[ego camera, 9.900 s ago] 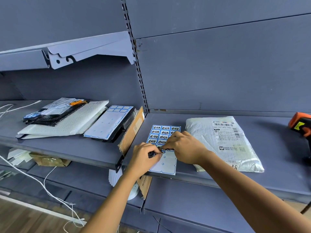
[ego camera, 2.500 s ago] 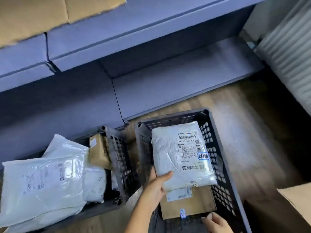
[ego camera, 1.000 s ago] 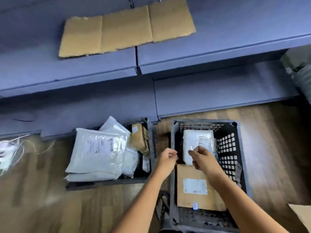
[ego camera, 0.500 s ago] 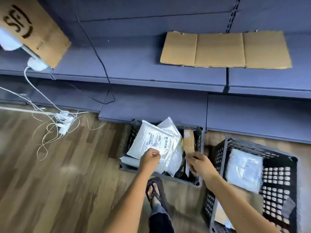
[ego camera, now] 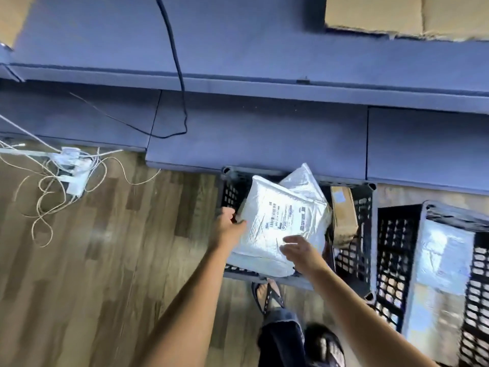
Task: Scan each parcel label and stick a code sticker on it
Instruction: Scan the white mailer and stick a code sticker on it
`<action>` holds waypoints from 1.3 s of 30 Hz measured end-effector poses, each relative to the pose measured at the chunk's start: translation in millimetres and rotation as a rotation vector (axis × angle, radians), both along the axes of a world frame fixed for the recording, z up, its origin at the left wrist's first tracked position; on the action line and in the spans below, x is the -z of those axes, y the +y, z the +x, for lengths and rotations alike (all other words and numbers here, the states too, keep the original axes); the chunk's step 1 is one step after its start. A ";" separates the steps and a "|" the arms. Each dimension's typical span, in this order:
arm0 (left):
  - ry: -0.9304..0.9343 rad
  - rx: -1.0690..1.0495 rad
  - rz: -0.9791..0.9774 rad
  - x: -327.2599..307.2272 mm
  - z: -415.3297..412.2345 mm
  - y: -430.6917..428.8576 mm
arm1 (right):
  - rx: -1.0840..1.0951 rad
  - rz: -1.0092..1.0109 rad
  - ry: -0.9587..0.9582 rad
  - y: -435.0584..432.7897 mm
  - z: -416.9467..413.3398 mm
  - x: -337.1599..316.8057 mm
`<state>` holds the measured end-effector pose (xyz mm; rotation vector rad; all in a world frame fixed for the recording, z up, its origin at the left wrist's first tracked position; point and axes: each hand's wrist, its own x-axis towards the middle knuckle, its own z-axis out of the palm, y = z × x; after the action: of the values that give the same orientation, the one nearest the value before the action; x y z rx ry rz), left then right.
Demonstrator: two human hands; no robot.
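The left hand (ego camera: 229, 229) grips the top white parcel (ego camera: 280, 215); the right hand (ego camera: 300, 251) rests flat on it. One brown box (ego camera: 344, 221) stands beside. Two crates (ego camera: 366, 221).

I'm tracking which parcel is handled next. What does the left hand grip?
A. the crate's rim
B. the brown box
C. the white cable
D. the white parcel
D: the left hand grips the left edge of the white parcel, which lies label-up on top in the crate.
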<state>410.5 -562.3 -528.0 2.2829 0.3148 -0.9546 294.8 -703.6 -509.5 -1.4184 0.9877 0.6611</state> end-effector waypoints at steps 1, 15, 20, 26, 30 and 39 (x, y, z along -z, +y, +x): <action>0.023 0.005 0.005 5.8 0.7 -4.6 | -0.010 0.003 0.029 -2.0 0.1 4.8; -0.040 0.313 0.330 58.2 -1.8 -28.0 | -0.038 -0.004 0.127 -38.6 2.5 39.7; -0.017 0.254 0.118 22.9 -7.4 -25.7 | -0.095 -0.119 0.042 -43.2 4.8 11.8; 0.130 0.246 -0.154 -91.8 18.3 -22.8 | -0.199 -0.421 -0.230 -66.1 29.8 -83.3; 0.022 0.374 -0.208 -202.3 49.4 -27.7 | -0.433 -0.583 -0.268 -86.9 57.0 -167.6; -0.232 0.520 -0.267 -406.1 82.1 -17.9 | -0.390 -0.235 -0.619 -111.1 77.7 -343.2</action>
<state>492.6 -580.2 -121.9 2.2292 -0.5008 -0.8938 372.4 -814.7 -166.3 -1.8929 0.3058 0.3427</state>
